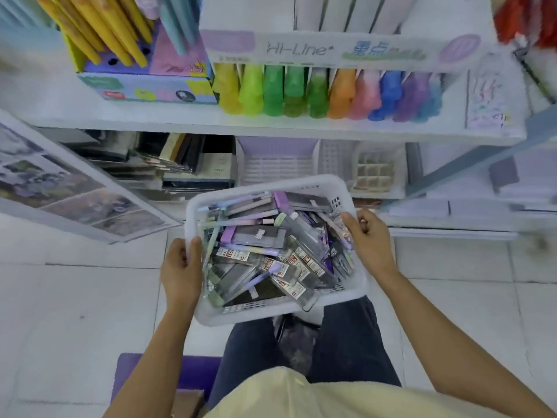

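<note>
A white plastic basket (265, 188) is held over my knees, tilted slightly. It is filled with several packaged pens and clear pencil cases (271, 251). My left hand (180, 267) grips the basket's left rim, thumb inside. My right hand (370, 239) grips the right rim, fingers curled over the edge.
A white shelf (271, 128) ahead carries a row of coloured highlighters (328, 95) in a Hi-Line display and a box of yellow pens (120, 49). The lower shelf holds notebooks (180, 164) and pale plastic trays (331, 167). A slanted picture board (60, 182) stands left. White tiled floor (75, 297) below.
</note>
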The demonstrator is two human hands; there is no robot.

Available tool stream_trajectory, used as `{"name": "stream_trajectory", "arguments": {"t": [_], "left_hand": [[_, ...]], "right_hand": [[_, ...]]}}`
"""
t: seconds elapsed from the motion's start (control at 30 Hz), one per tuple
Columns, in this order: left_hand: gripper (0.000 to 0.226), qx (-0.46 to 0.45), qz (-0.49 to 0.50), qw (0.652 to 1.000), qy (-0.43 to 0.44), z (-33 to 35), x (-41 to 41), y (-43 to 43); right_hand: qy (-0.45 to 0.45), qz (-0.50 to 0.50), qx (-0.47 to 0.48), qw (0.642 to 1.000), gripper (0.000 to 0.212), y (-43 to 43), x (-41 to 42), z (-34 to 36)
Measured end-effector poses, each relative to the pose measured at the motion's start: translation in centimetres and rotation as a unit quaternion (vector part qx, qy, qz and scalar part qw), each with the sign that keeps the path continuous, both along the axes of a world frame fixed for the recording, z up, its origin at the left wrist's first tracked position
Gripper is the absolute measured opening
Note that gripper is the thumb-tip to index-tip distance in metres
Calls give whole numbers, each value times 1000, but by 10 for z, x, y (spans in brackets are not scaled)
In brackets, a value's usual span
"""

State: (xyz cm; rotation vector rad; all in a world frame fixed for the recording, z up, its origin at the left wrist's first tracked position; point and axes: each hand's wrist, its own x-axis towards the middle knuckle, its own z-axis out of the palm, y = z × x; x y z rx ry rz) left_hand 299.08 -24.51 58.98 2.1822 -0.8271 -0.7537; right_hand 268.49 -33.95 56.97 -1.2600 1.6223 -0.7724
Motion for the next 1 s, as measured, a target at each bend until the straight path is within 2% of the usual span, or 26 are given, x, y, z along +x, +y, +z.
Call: {"name": "stream_trajectory", "arguments": {"t": [0.2,0.37,0.63,1.0], "left_hand": [[38,17,-29,999,23,-57,-3,-7],[39,33,-50,998,10,-138,-28,-20],[38,62,-72,995,37,-299,-71,-34],[39,78,-46,996,-2,-534,-98,-50]], "right_hand": [[48,-21,2,999,38,12,-11,-44],[57,-49,21,997,41,17,-36,-121],[43,-84,56,994,38,17,-81,-275],[100,-93,43,990,31,15,-91,-520]]}}
